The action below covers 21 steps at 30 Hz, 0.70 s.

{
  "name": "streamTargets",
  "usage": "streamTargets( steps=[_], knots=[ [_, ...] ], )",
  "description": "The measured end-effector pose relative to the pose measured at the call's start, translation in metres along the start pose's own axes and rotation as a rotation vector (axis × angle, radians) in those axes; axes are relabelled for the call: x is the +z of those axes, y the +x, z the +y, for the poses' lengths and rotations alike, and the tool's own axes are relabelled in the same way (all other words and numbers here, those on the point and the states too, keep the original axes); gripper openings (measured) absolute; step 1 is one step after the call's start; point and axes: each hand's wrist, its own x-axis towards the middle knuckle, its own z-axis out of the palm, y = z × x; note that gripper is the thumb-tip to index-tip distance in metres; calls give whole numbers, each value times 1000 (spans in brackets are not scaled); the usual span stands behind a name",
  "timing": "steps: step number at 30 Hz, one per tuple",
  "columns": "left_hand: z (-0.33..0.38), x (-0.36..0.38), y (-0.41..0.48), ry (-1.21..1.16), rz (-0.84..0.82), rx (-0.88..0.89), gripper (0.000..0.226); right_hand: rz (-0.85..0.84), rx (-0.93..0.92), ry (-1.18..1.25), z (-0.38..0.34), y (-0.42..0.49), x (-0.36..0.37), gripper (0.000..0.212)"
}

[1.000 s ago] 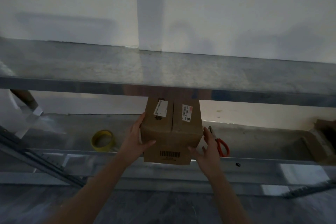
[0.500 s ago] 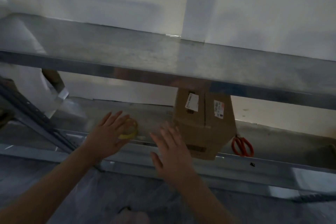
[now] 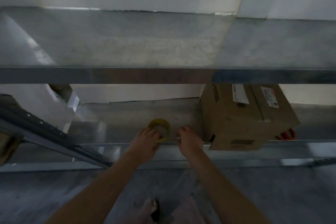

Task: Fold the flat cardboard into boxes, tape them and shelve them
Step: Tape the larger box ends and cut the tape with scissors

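A folded brown cardboard box (image 3: 236, 114) with white labels stands on the lower metal shelf (image 3: 127, 112), right of centre, its front overhanging the shelf edge. A yellow tape roll (image 3: 160, 125) lies on the same shelf to the left of the box. My left hand (image 3: 147, 142) grips the near side of the roll. My right hand (image 3: 190, 142) is just right of the roll, fingers curled around a small shiny bit that looks like the tape's end. Neither hand touches the box.
Orange scissors (image 3: 287, 135) peek out behind the box's right side. An upper shelf (image 3: 145, 42) runs across above. A diagonal metal brace (image 3: 45, 132), white sheeting (image 3: 45, 107) and brown cardboard (image 3: 7, 143) stand at the left.
Both hands have let go of the box, which stays on the shelf, and moved left to the tape roll. The view has shifted left and down.
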Motion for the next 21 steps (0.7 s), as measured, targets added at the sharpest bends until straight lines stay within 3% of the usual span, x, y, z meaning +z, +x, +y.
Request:
streamTargets(
  steps=[3,8,12,16,21],
  knots=[
    [-7,3,7,-37,43,6,35,22,-5,19,2,2,0,12],
    [-13,0,6,-136,67,26,30,3,-17,115,8,-4,-6,13],
    [-16,-24,-8,-228,181,84,26,16,1,349,-1,-22,-28,16],
    [-3,-57,-30,-279,277,129,33,76,-51,413,-5,-56,-55,6],
    [46,-92,-48,-453,258,232,40,81,-7,482,24,-105,-92,12]
  ],
)
